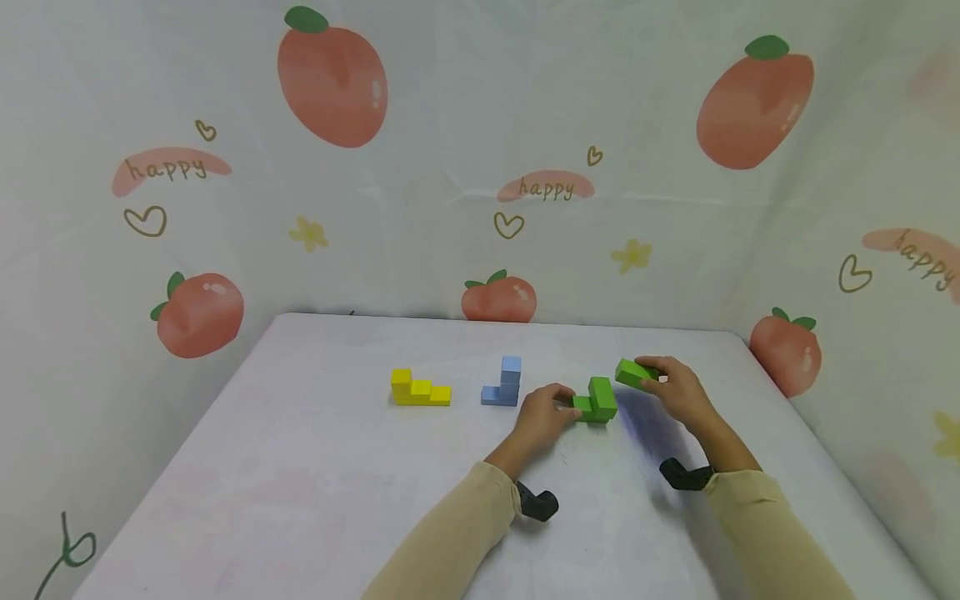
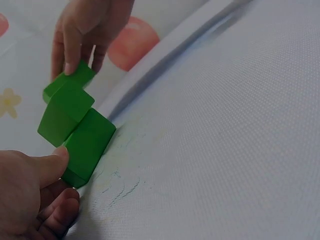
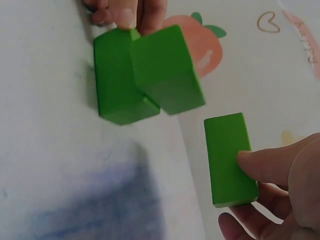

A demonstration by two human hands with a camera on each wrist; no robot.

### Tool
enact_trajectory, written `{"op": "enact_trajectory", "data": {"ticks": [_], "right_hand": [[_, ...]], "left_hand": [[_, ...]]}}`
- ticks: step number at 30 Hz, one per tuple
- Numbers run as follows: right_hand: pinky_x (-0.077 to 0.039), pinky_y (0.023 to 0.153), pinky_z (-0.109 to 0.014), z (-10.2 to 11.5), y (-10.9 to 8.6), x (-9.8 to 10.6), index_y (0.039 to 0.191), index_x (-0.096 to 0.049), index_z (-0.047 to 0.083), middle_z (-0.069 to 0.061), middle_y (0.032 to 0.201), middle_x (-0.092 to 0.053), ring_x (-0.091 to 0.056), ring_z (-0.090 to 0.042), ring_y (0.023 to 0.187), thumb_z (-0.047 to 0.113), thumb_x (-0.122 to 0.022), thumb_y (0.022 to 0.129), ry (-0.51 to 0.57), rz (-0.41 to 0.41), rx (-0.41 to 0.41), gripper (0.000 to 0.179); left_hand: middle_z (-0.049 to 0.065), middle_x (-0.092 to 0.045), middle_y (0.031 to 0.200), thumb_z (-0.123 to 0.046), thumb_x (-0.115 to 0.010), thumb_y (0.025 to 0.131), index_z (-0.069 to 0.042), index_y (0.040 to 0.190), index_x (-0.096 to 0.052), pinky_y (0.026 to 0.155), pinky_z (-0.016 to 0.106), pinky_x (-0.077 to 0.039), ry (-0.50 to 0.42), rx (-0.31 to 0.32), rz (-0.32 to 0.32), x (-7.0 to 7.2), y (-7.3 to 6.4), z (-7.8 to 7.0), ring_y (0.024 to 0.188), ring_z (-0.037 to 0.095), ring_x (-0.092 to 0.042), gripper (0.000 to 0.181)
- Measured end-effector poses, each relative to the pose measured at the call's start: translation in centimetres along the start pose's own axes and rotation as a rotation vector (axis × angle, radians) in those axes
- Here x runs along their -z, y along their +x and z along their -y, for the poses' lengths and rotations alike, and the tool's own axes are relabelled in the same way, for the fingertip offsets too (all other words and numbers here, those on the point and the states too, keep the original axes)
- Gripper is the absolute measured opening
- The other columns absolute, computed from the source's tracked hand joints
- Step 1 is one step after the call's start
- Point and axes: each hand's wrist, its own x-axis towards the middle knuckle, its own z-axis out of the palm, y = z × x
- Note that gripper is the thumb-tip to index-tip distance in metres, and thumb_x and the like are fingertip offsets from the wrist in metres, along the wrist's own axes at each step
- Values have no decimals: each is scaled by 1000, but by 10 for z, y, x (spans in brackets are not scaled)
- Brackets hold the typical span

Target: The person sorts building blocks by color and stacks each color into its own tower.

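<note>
At the right of the table, two green blocks stand stacked. The lower green block (image 2: 89, 146) lies flat, and my left hand (image 1: 543, 417) pinches its near end between thumb and fingers in the left wrist view. The upper green block (image 3: 165, 67) sits on the lower one's right part in the head view. My right hand (image 1: 678, 393) holds a third green block (image 3: 230, 162), rectangular, by thumb and fingers. That block is in the air, to the right of the stack and apart from it.
Left of the green blocks stands a blue block stack (image 1: 511, 383) in an L shape. Farther left is a yellow stepped stack (image 1: 408, 389). They stand on a white table (image 1: 300, 475), with a fruit-printed cloth (image 1: 420, 208) behind it.
</note>
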Motion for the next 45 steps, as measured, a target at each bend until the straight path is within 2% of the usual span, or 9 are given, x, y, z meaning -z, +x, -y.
{"op": "enact_trajectory", "data": {"ticks": [9,16,27,37,45], "right_hand": [[-41,93,-53,18,-4,-3,132,-53,-7,-28,129,-50,-47,-42,117,-3,-58,93,35,10,99,39],[-42,92,-53,23,-7,-5,132,-53,-5,-25,128,-52,-49,-40,116,-2,-59,94,28,39,131,39],[-45,91,-53,25,-11,-10,130,-56,-4,-24,127,-54,-51,-40,116,-1,-60,93,17,59,165,37],[-46,87,-48,27,-15,-15,127,-58,-3,-20,123,-57,-53,-37,113,-2,-61,92,8,78,200,35],[-46,84,-46,28,-15,-17,125,-59,-4,-19,121,-58,-54,-37,111,-6,-62,91,5,78,235,35]], "left_hand": [[-7,-66,103,-19,-74,87,-15,112,-68,76,29,-44,-9,14,7,-1,0,-1,79,8,-52,26],[-7,-66,104,-19,-74,87,-16,112,-68,76,29,-44,-13,25,10,0,-1,-1,80,8,-52,26],[-6,-66,105,-19,-73,88,-15,113,-68,75,28,-45,-13,9,19,2,-2,-1,79,7,-53,26],[-5,-67,105,-19,-74,87,-14,112,-68,83,32,-44,-2,-2,6,0,-2,-1,90,9,-54,26],[-4,-67,104,-18,-75,87,-14,111,-68,85,33,-44,17,-16,0,1,-2,-1,95,10,-56,26]]}}
